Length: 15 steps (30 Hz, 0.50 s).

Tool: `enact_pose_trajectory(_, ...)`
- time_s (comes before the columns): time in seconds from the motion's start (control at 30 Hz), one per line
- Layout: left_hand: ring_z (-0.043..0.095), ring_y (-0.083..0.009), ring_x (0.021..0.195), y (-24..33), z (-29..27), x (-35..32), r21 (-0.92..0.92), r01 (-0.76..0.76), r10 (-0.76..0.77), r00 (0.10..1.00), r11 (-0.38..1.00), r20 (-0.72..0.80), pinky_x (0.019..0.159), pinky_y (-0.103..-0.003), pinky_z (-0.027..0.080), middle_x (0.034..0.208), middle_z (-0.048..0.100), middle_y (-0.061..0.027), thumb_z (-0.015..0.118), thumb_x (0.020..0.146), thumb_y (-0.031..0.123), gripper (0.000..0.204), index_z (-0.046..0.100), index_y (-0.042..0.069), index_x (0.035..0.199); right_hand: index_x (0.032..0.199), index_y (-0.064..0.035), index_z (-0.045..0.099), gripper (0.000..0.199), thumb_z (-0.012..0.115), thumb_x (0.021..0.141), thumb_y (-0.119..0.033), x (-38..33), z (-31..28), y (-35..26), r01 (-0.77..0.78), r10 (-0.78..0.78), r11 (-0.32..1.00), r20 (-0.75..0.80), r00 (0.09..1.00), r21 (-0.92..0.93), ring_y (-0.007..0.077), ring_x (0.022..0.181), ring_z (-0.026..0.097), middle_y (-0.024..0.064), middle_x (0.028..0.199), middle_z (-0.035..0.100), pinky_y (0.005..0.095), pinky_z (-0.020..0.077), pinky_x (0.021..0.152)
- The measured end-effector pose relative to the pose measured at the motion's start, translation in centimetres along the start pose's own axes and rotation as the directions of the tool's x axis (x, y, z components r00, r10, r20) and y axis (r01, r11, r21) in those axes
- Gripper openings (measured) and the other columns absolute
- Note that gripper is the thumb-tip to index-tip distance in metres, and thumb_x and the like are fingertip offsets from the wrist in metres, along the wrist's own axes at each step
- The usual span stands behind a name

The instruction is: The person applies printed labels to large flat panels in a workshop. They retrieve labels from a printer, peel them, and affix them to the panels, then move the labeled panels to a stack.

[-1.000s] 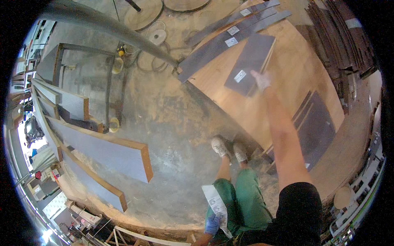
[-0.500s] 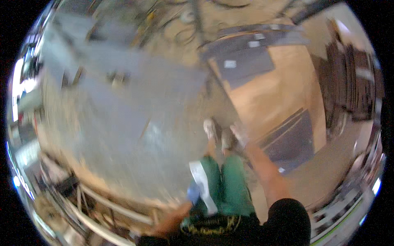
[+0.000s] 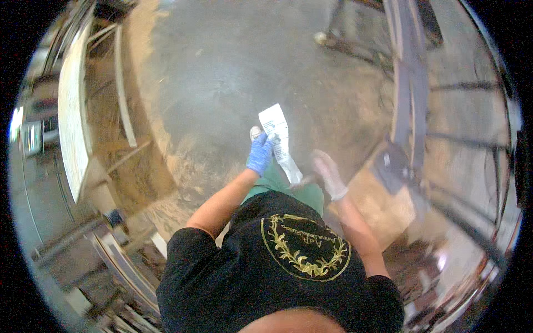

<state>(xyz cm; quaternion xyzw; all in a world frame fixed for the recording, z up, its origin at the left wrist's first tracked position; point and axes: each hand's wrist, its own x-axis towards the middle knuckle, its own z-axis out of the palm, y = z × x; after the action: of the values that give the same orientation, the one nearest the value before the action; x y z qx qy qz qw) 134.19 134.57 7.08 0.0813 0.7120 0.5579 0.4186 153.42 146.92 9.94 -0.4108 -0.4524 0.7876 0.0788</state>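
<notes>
A long white printed paper slip (image 3: pixel 281 139) hangs in front of my green-clad legs, its lower end curled toward the right. My left hand (image 3: pixel 260 154), in a blue glove, is closed on the slip's left edge near its upper part. To the right of the paper is my right hand (image 3: pixel 330 176) in a whitish glove. Motion smears its fingers, so I cannot see whether they are open or closed, or whether they touch the slip's lower end.
Grey, dusty floor (image 3: pixel 222 61) spreads ahead of me. At the left stand a pale panel (image 3: pixel 72 111) and a wooden frame (image 3: pixel 123 89). Long grey boards (image 3: pixel 404 83) lie on dark metal supports at the right. A tan sheet (image 3: pixel 383 205) lies below them, with a small dark piece (image 3: pixel 392 168) nearby.
My view has swung round, bringing the wooden frame and pale panel to the left. The left hand still holds the slip, now raised higher in view; the right hand has come closer to it.
</notes>
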Motion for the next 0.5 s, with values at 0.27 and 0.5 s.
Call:
enact_pose_trajectory(0.27,0.053,-0.0102,0.08,2.7,-2.4,-2.4,-0.014,-0.211,0.2,0.943,0.977,-0.266,0.072,-0.027,0.045,0.091,0.06,-0.004,0.052,0.086,0.024,0.032,0.055,0.002,0.109,0.107,-0.001,0.053,0.034,0.064,0.076,-0.009,6.7,10.3,-6.1,0.094,-0.027,0.989,0.477,0.878,-0.117,0.0118,0.087,0.055,0.0042,0.095,0.059,0.0266,0.0444,0.078)
enact_pose_trajectory(0.5,0.056,-0.0134,0.084,10.6,-18.3,6.4,-0.125,-0.24,0.199,0.941,0.963,-0.275,0.074,-0.029,0.046,0.094,0.061,-0.0082,0.053,0.083,0.017,0.031,0.053,0.002,0.11,0.083,-0.0029,0.059,0.012,0.064,0.076,-0.011,16.8,27.6,-11.3,0.281,-0.058,0.872,0.486,0.872,-0.401,0.0035,0.062,0.048,-0.0026,0.072,0.057,0.0193,0.0412,0.055)
